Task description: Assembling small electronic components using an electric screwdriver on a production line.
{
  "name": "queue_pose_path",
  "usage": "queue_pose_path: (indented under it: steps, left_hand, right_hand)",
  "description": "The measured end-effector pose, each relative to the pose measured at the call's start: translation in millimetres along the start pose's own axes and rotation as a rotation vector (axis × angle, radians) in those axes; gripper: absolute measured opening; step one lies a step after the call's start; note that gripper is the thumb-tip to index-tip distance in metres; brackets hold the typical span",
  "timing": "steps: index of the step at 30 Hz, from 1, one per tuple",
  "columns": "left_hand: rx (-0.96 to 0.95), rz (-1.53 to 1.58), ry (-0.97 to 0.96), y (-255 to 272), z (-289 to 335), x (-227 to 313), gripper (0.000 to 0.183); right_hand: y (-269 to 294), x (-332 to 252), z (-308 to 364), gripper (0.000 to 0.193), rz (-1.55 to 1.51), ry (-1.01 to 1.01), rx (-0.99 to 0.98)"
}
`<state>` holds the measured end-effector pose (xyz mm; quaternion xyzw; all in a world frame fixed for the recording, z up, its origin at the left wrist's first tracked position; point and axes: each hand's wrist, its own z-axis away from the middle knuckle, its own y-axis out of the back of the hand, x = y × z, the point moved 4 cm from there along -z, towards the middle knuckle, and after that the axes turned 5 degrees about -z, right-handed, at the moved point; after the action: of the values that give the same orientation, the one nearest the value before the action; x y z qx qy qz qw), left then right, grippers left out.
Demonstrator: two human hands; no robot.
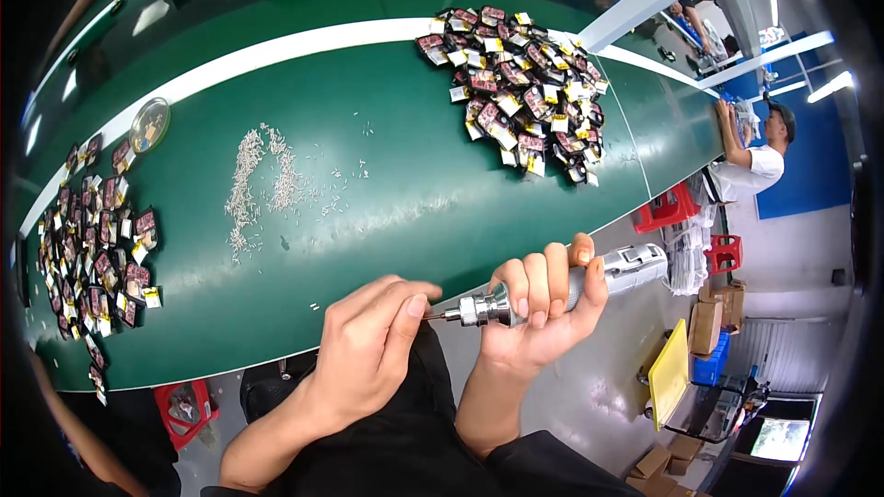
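Observation:
My right hand is wrapped round a silver electric screwdriver, held level above the table's near edge with its bit toward the left. The thumb and fingers of my left hand are pinched together at the end of the thin screwdriver bit. Whether a small screw is also between those fingertips is hidden. Beyond my left hand, many small silvery screws lie loose on the green tabletop.
A heap of small black parts with pink and yellow labels lies at the back right, and a similar heap at the left. A round clear dish stands at the far left. At the right, a person works farther along the table.

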<state>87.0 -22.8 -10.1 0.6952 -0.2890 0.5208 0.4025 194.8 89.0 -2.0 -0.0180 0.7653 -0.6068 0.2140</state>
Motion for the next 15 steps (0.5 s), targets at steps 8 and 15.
queue_pose_path:
  steps: [8,15]
  left_hand:
    - [0.047,-0.544,-0.459,13.3,-130.8,1.1,0.014]
    - [0.042,-0.808,-0.355,2.4,-233.9,-36.6,0.037]
  right_hand:
    - [33.3,-35.7,-13.8,0.014,-0.017,0.13,0.219]
    - [36.9,-50.9,-1.8,0.014,0.032,0.15,0.25]
